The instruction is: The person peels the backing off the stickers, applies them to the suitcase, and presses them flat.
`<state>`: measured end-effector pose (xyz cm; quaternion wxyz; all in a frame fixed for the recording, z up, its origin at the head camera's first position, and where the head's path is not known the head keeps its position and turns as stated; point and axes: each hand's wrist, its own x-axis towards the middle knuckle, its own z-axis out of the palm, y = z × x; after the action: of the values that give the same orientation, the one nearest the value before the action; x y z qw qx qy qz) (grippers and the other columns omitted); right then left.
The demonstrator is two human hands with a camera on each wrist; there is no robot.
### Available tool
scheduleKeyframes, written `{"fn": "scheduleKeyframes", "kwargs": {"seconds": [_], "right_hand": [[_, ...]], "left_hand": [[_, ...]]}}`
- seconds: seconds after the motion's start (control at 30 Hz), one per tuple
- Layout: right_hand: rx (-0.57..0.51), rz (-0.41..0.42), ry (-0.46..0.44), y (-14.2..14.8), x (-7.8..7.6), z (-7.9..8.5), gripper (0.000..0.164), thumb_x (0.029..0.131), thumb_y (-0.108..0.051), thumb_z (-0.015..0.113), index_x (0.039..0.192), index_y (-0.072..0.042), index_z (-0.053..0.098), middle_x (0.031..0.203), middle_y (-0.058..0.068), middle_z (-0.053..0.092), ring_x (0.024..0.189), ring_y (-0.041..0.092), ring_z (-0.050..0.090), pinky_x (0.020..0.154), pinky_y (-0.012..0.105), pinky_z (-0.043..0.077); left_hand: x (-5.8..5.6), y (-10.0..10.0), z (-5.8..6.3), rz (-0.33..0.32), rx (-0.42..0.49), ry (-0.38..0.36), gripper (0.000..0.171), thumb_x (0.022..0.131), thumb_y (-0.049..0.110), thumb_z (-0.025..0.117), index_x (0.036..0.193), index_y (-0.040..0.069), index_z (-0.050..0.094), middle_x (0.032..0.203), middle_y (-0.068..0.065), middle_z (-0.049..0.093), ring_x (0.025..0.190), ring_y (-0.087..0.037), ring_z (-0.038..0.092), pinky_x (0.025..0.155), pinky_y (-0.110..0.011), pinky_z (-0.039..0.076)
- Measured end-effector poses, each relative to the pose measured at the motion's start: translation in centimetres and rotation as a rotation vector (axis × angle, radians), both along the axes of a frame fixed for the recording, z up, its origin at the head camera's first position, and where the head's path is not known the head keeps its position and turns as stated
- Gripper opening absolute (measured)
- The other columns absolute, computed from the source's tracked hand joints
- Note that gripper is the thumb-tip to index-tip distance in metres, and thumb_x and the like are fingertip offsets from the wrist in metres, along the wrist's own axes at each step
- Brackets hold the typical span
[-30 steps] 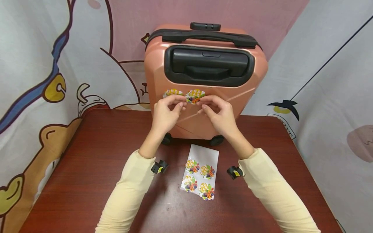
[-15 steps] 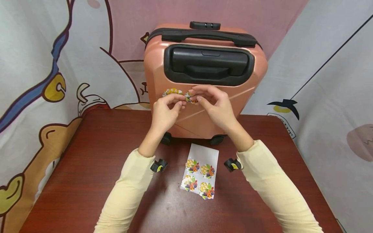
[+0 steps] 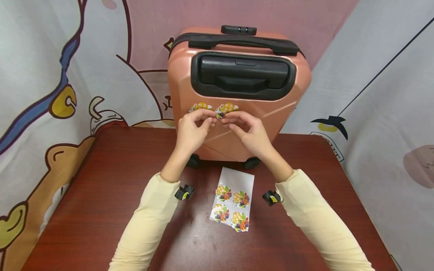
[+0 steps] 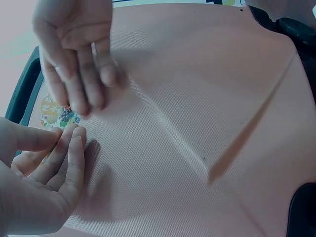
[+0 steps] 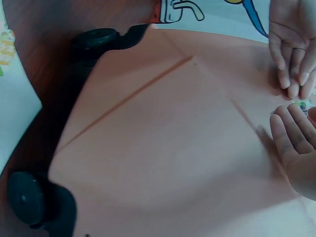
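Observation:
A pink hard-shell suitcase (image 3: 234,141) stands on the table. Two fruit-print stickers lie side by side on its front below the handle recess. My left hand (image 3: 192,131) has its fingertips at the left edge of the right-hand sticker (image 3: 229,107), partly covering the other sticker (image 3: 200,106). Across the lower right of that same sticker rest the fingertips of my right hand (image 3: 252,131), hiding part of its print. In the right wrist view the right hand's fingers (image 5: 289,129) are nearly straight. The left wrist view shows the left thumb close to its fingers, against the suitcase.
A white backing sheet (image 3: 237,177) with several more fruit stickers (image 3: 241,199) lies on the dark red table (image 3: 135,195) in front of the suitcase's wheels (image 3: 252,162). A cartoon-printed cloth (image 3: 115,75) hangs behind the table. Each wrist carries a small black camera.
My right hand moved from the sticker's right edge up over its face, then down to its lower part, uncovering the top again. The left hand has stayed in place.

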<state>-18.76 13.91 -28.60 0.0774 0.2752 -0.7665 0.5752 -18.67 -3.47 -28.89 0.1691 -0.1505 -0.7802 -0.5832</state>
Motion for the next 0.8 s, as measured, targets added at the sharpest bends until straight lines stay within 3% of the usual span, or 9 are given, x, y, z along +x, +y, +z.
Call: {"fn": "scheduleKeyframes", "kwargs": {"seconds": [0.2,0.5,0.8], "right_hand": [[0.010,0.002,-0.019,0.0,0.2,-0.3,0.026,0.086,0.010,0.053,0.111,0.009,0.055,0.101,0.023,0.062,0.092,0.032,0.061,0.078,0.041,0.049],[-0.021,0.016,0.090,-0.5,0.0,1.7,0.026,0.085,0.012,0.052,0.111,0.009,0.056,0.102,0.021,0.063,0.092,0.029,0.061,0.080,0.034,0.049],[-0.045,0.037,0.125,-0.9,-0.1,2.7,0.028,0.084,0.015,0.050,0.111,0.010,0.056,0.104,0.021,0.062,0.094,0.030,0.061,0.079,0.040,0.048]], "left_hand": [[0.1,0.0,0.1,0.003,0.006,-0.007,0.012,0.087,0.000,0.058,0.094,0.001,0.068,0.080,-0.010,0.068,0.073,-0.017,0.063,0.065,-0.027,0.050],[-0.1,0.1,0.0,0.007,0.004,0.007,0.012,0.086,0.001,0.058,0.093,0.001,0.068,0.080,-0.009,0.068,0.072,-0.017,0.063,0.065,-0.026,0.050],[-0.1,0.1,-0.1,0.006,0.012,0.016,0.012,0.086,0.000,0.058,0.092,0.000,0.068,0.079,-0.010,0.068,0.072,-0.016,0.063,0.065,-0.025,0.050]]}}
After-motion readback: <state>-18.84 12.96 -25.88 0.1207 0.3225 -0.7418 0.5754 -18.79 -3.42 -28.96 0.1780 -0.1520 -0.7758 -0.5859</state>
